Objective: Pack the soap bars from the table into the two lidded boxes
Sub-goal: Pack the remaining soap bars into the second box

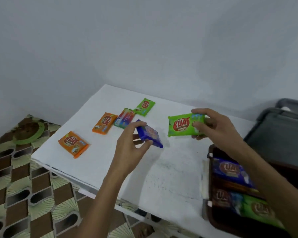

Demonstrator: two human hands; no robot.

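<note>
Two hands: both raised over the white table (162, 177), forearms reaching in from its near edge.
Left hand (129, 145): thumb and curled fingers pinching the blue soap bar (150, 134) by its left end; bar tilted on a slant, out past the fingertips.
Right hand (213, 126): fingers and thumb clamped round the right end of the green soap bar (182, 124); bar held level, label toward the camera, sticking out leftward.
Loose bars: near orange bar (73, 144), far orange bar (104, 123), multicoloured bar (125, 118) and small green bar (144, 106), flat on the tabletop beyond the left hand; glossy rectangular wrappers.
Brown box (212, 177): open under the right forearm; blue and green bars inside, blurred.
Grey box (279, 134): beyond it, rounded corners.
</note>
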